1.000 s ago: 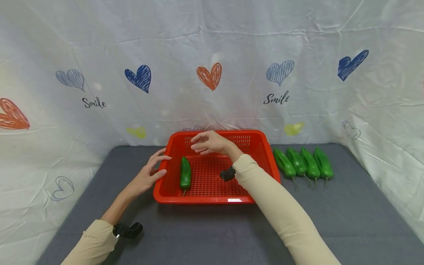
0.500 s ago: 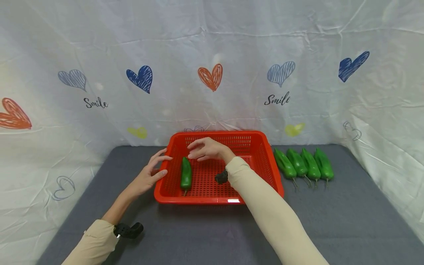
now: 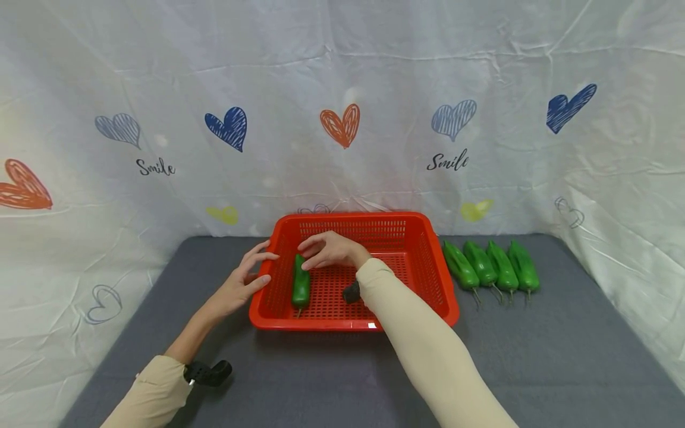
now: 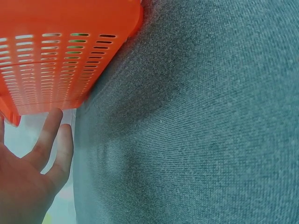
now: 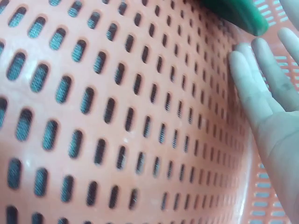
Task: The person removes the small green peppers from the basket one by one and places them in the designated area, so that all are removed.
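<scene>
A long green pepper lies lengthwise in the left part of a red plastic basket, its stem toward the front. My right hand is inside the basket, thumb and fingers spread around the pepper's far tip. In the right wrist view, the fingers of the right hand are extended just short of the pepper. My left hand rests its fingertips and thumb along the basket's left rim. Seen from the left wrist, the left hand has its fingers straight beside the slotted wall.
Several green peppers lie side by side on the grey cloth just right of the basket, stems toward the front. Behind the table hangs a white curtain printed with hearts. Both wrists wear a black camera.
My right hand has moved left and down into the basket, from above its far side to the pepper's far tip. The left hand and the peppers keep their places.
</scene>
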A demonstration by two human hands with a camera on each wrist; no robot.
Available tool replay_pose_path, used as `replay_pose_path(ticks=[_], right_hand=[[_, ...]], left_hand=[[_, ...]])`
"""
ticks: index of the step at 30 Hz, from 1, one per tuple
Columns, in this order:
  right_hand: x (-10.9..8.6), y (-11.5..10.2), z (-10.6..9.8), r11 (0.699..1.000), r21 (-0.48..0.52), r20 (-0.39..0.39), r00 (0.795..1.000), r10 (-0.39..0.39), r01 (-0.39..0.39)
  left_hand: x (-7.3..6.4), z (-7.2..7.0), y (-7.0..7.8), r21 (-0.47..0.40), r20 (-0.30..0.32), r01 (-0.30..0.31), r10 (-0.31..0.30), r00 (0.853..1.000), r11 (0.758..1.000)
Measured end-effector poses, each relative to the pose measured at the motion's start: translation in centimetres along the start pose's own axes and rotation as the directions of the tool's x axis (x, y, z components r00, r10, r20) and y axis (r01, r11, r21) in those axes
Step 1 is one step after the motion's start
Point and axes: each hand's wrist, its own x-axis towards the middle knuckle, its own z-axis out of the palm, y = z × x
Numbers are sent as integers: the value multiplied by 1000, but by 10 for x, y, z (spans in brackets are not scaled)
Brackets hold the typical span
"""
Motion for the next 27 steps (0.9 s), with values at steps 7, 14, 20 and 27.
replay_pose_path(ticks=[7,14,20,27], right_hand=[[3,2,8,999,-48,-36,999,-10,8],[8,-2,14,996,-86,-79,997,4,-10],[12,-1,15,994,-109,-93,996,4,-14],[12,-1,14,998,-59,-89,996,-7,2]], left_hand=[[-1,0,-1,-4,0,17,-17,1000,1000],[-1,0,0,-14,0,10,-10,1000,1000],[0,0,1,-3,-2,0,0,1000,1000],[1,1,0,12,-1,-7,7,1000,1000]])
